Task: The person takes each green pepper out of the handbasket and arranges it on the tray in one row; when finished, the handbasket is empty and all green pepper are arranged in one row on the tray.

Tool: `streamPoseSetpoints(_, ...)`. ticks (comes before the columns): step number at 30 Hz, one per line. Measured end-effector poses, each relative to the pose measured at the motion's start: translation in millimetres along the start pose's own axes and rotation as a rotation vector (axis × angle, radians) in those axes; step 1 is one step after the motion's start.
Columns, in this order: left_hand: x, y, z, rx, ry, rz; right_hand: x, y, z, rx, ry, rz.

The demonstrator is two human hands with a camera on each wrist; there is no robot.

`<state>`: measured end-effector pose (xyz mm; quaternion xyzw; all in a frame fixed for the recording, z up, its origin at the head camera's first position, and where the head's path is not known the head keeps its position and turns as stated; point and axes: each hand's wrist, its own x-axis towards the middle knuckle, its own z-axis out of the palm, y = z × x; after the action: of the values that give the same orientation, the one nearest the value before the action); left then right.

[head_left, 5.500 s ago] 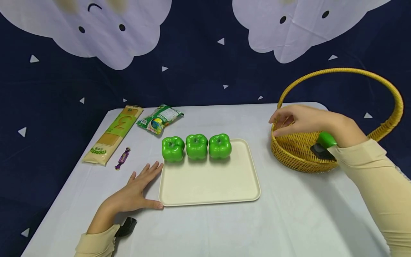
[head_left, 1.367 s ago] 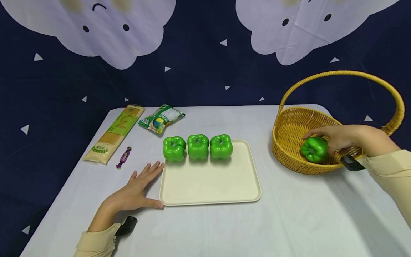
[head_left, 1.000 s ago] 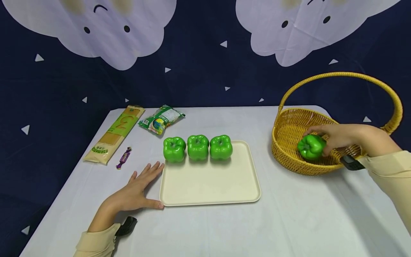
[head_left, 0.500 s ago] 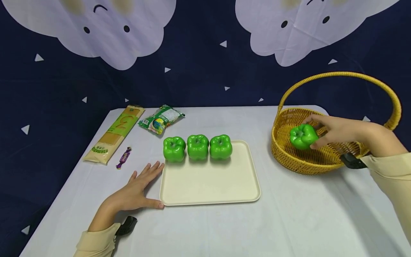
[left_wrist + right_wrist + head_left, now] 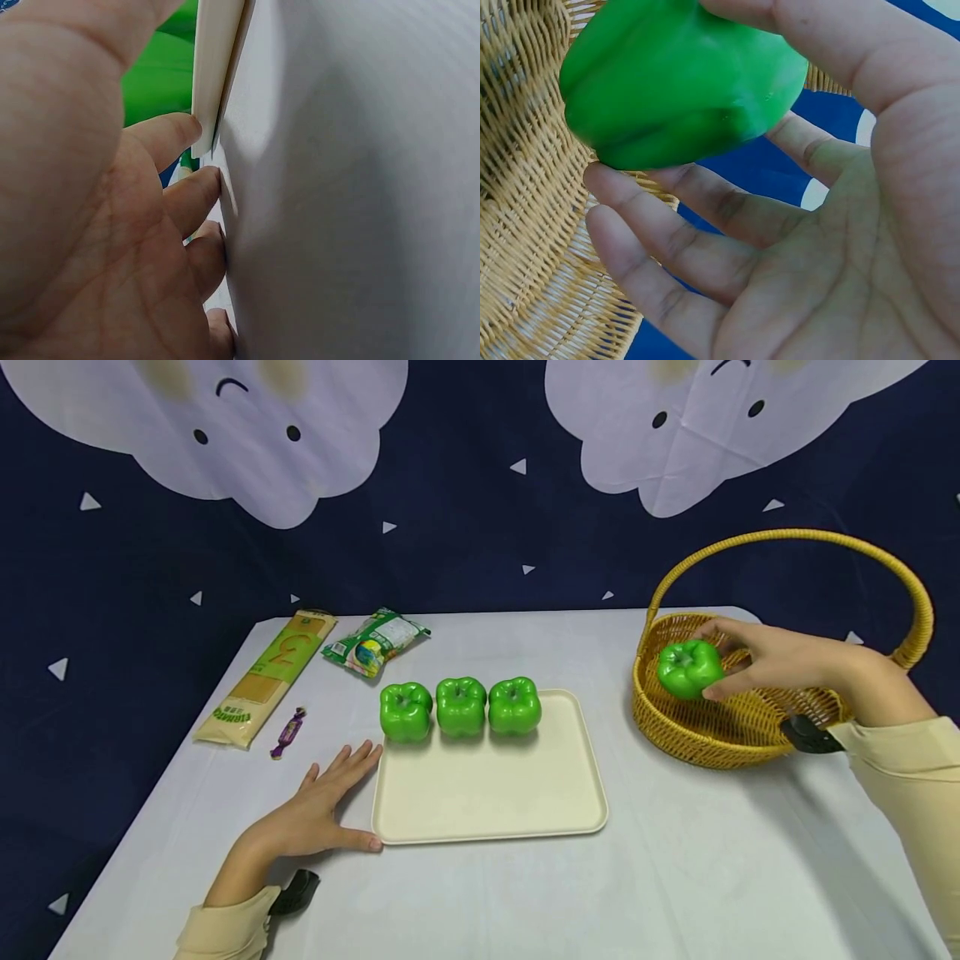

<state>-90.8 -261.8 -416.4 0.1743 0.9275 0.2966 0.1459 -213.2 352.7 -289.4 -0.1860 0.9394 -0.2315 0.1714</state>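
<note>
My right hand (image 5: 783, 658) grips a glossy green bell pepper (image 5: 688, 669) between thumb and fingers, over the left part of a wicker basket (image 5: 697, 750). The right wrist view has this pepper (image 5: 682, 90) close up, with the weave behind it. My left hand (image 5: 318, 810) lies with fingers spread at the left edge of a cream tray (image 5: 487, 802); its index finger and thumb touch the rim. Three more green bell peppers (image 5: 461, 707) stand in a row along the tray's far side. In the left wrist view, fingertips (image 5: 184, 133) meet the tray's edge.
At the table's far left lie a long noodle packet (image 5: 266, 681), a green snack bag (image 5: 377, 642) and a small purple wrapped candy (image 5: 288, 732). The basket's tall arched handle (image 5: 795, 534) rises over the right forearm. A dark blue cloth with clouds hangs behind.
My right hand has gone from the basket's left rim into the basket, taken hold of the pepper there, and raised it leftward. The left hand and tray have stayed in place.
</note>
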Motion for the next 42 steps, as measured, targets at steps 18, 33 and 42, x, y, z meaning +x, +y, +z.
streamPoseSetpoints(18,-0.9,0.6,-0.1,-0.005,0.0,-0.009,8,-33,4.0,0.142,-0.014,-0.054)
streamPoseSetpoints(33,0.5,0.2,-0.4,0.006,-0.001,-0.011,19,-56,10.7,0.166,-0.017,-0.105)
streamPoseSetpoints(42,-0.3,0.6,0.5,0.008,-0.001,-0.02,26,-66,16.2,0.104,0.001,-0.129)
